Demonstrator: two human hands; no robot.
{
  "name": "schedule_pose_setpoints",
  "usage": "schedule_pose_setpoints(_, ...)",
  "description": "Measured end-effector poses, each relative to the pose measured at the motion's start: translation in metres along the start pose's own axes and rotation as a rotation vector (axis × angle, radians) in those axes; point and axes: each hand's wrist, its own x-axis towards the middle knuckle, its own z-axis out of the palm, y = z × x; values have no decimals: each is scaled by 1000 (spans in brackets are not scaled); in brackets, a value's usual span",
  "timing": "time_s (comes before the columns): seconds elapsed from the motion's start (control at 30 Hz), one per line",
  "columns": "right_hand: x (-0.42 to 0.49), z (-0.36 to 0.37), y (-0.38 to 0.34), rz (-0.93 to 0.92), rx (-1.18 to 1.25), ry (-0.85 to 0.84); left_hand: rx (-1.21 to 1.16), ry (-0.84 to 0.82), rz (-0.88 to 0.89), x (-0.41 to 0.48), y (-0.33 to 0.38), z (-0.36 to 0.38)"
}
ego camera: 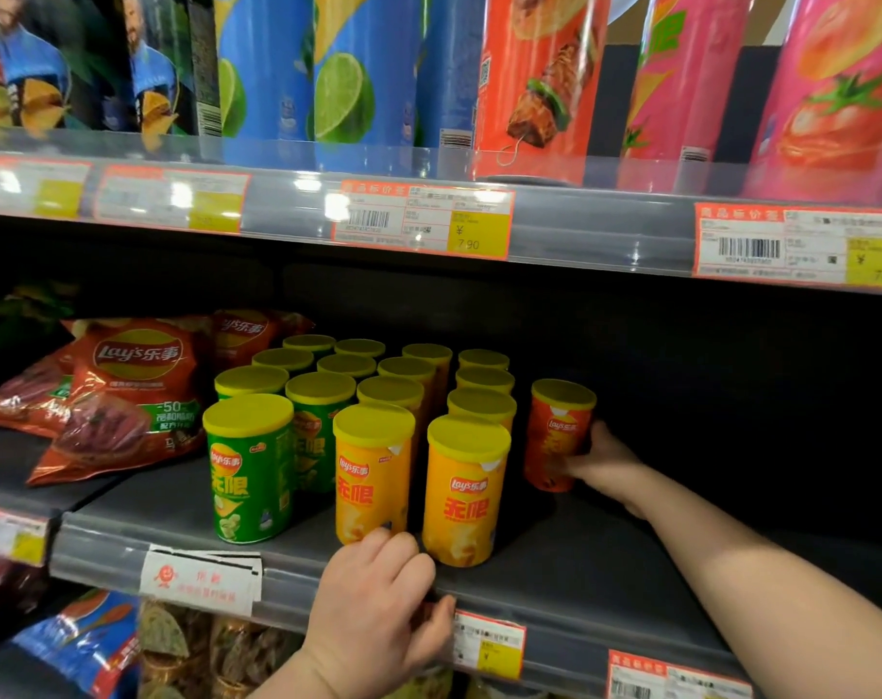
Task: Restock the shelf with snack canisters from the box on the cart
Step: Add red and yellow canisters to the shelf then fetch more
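My right hand [600, 459] reaches deep into the middle shelf [580, 562] and grips an orange-red snack canister [555, 431] with a yellow lid, upright on the shelf, right of the other rows. My left hand [378, 597] holds the front edge of the shelf, fingers curled over the rail, just below a yellow canister [371, 476]. Beside it stand another yellow canister [464, 491] and a green canister [250, 471], with several more rows behind. The box and cart are out of view.
Red chip bags [126, 396] lie on the shelf to the left. The upper shelf [429, 214] carries tall blue, red and pink canisters and price tags. Dark open shelf space lies to the right of the held canister. More bags sit on the shelf below.
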Motion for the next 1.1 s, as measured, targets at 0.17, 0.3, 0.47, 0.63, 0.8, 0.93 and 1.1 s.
schedule_pose_setpoints(0.17, 6, 5, -1, 19, 3, 65, 13, -8, -1, 1, 0, -1)
schedule_pose_setpoints(0.3, 4, 1, 3, 22, -52, 58, 12, -20, -7, 2, -1, -1)
schedule_pose_setpoints(0.47, -15, -4, 9, 17, -191, 40, 14, -58, -25, 2, -2, -3)
schedule_pose_setpoints(0.63, -55, -8, 14, -83, -457, -77, 38, -93, -68, 2, 2, -6)
schedule_pose_setpoints(0.8, -104, -10, 8, -190, -738, -142, 64, -151, -158, 3, 16, -15)
schedule_pose_setpoints(0.93, -140, -3, 5, -399, -820, -103, 77, -253, -246, -6, 31, -26)
schedule_pose_setpoints(1.1, -174, 25, 6, -766, -909, -4, 179, -473, -321, -31, 45, -46)
